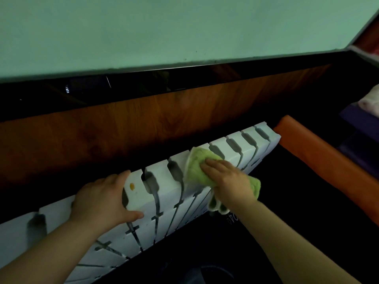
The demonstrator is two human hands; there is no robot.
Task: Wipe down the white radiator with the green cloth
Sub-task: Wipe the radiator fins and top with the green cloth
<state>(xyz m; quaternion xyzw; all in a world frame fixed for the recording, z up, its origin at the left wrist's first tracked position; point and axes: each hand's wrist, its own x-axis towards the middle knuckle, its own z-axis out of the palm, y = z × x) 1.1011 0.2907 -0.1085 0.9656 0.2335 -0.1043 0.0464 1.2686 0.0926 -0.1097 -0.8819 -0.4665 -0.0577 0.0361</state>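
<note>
Gripping one white radiator [164,178], left hand [102,199]; right hand [229,181] presses one green cloth [196,165].

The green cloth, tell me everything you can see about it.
The green cloth is light green, fuzzy like terry, with a pale edge. It lies bunched on top of the white radiator, near its middle sections. The right hand presses it down with flat fingers; one end hangs down the radiator's front below the hand.

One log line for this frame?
phase: wiping | right hand: presses green cloth on radiator top | left hand: grips radiator
</note>
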